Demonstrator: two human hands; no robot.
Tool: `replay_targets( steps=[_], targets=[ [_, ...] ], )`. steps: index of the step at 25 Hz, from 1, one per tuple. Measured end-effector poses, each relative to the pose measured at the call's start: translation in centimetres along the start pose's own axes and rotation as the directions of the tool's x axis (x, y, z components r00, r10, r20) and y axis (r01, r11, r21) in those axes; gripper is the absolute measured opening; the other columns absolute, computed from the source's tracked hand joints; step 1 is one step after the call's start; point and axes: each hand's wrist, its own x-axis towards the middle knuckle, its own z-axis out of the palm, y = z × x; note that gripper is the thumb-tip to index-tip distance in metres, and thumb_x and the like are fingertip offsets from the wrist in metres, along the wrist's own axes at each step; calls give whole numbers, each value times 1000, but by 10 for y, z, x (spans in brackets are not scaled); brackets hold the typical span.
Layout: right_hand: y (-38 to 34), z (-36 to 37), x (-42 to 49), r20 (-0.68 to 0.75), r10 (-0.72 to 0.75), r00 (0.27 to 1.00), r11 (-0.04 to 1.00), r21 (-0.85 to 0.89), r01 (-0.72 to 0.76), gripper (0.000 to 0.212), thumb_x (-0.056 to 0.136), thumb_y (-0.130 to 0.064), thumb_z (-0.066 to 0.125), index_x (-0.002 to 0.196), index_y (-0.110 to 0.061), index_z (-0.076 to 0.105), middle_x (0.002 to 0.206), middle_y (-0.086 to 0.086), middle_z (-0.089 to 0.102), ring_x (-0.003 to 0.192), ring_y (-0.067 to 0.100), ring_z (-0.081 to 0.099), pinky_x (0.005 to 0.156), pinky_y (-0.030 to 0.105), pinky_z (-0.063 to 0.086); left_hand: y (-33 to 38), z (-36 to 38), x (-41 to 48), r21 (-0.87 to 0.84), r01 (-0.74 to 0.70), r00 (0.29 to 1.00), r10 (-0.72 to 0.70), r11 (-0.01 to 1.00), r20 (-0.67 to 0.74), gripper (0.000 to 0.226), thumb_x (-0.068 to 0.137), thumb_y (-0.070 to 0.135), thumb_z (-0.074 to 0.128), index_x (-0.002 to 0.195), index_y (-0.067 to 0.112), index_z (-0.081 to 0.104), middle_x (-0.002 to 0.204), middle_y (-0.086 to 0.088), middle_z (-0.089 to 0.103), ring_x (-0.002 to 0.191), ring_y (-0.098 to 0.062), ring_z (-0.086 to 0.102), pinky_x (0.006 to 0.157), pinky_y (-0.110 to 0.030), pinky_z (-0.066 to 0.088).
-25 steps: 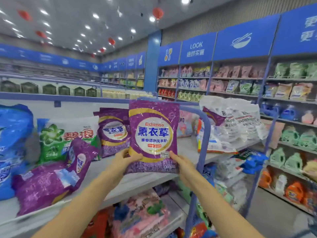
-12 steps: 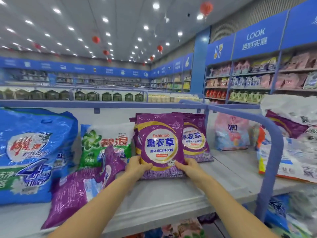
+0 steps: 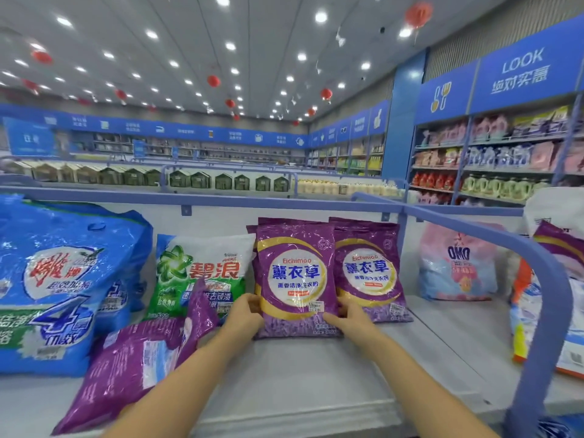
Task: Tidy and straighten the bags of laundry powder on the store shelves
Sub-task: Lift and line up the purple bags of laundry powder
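Observation:
A purple Eichimoo laundry powder bag [image 3: 295, 273] stands upright on the grey shelf [image 3: 316, 380]. My left hand [image 3: 245, 314] grips its lower left edge and my right hand [image 3: 346, 316] grips its lower right edge. A second upright purple bag [image 3: 369, 267] stands just behind it to the right. Another purple bag [image 3: 132, 365] lies flat and tilted at the front left. A green and white bag [image 3: 202, 270] and a big blue bag [image 3: 63, 279] stand further left.
A pink and blue OMO bag [image 3: 458, 263] stands at the back right. A blue curved divider rail [image 3: 537, 289] bounds the shelf on the right, with more bags [image 3: 556, 295] beyond it. Stocked wall shelves [image 3: 493, 159] lie across the aisle.
The purple bag went from being held up in the air to standing on the shelf in front of the other purple bag. Both hands stayed on its lower edges.

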Motion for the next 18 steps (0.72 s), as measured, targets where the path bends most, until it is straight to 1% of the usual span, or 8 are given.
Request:
replay_targets(
  steps=[2, 4, 7, 10, 12, 14, 16, 18],
  targets=[
    [1, -1, 3, 17, -13, 1000, 1000, -14, 13, 41, 86, -10, 65, 124, -9, 51, 113, 4, 64, 101, 16, 59, 89, 29, 49, -2, -2, 4, 39, -36, 996, 39, 999, -86, 39, 74, -22, 47, 99, 9, 49, 81, -3, 55, 92, -25, 55, 73, -33, 47],
    [1, 0, 5, 14, -40, 999, 999, -19, 40, 39, 86, -9, 64, 123, -8, 51, 113, 3, 62, 100, 15, 58, 84, 23, 48, -1, -1, 5, 39, -55, 993, 59, 998, -100, 39, 74, -22, 50, 97, 10, 49, 78, -1, 53, 88, -23, 54, 64, -28, 45],
    [3, 1, 7, -6, -44, 999, 999, -7, 44, 44, 86, -11, 64, 127, -8, 48, 122, 4, 59, 108, 17, 55, 93, 29, 46, 2, 3, 0, -33, -87, 993, 84, 996, -80, 38, 74, -18, 58, 101, 9, 51, 82, 0, 57, 89, -23, 57, 61, -22, 45],
    [-4, 2, 2, -15, -36, 999, 999, -16, 35, 54, 87, -10, 64, 134, -8, 38, 122, 7, 55, 105, 16, 52, 93, 30, 46, 3, 5, -4, -41, -107, 991, 103, 993, -89, 42, 77, -9, 63, 112, 9, 50, 91, -1, 59, 95, -22, 57, 72, -27, 49],
    [-9, 4, -2, -85, -72, 994, 995, -76, 66, 59, 86, -11, 64, 137, -9, 33, 125, 9, 53, 107, 16, 51, 95, 33, 46, 7, 7, -10, 24, -131, 987, 133, 991, -88, 53, 79, -2, 66, 126, 10, 45, 110, -4, 58, 103, -19, 55, 84, -31, 49],
    [-17, 6, -9, -238, -179, 955, 977, -156, 144, 57, 85, -12, 65, 135, -12, 36, 124, 6, 51, 109, 17, 51, 95, 35, 47, 18, 5, -27, 105, -223, 969, 232, 969, -82, 61, 80, 3, 66, 134, 14, 40, 125, -3, 52, 114, -16, 51, 95, -35, 48],
    [-31, 10, -21, -323, -320, 891, 942, -207, 263, 40, 86, -11, 63, 122, -15, 47, 111, 1, 55, 97, 12, 54, 83, 25, 49, 37, -2, -51, 155, -379, 919, 390, 912, -48, 58, 82, 4, 64, 134, 17, 42, 126, 3, 49, 117, -10, 48, 97, -28, 47],
    [-50, 23, -37, -222, -395, 892, 914, -190, 358, 20, 87, -10, 61, 105, -17, 56, 92, -1, 60, 81, 7, 56, 67, 16, 46, 60, -23, -80, 170, -563, 819, 573, 809, -14, 41, 85, 4, 62, 122, 18, 53, 115, 6, 59, 106, -4, 56, 92, -18, 48]
  ],
)
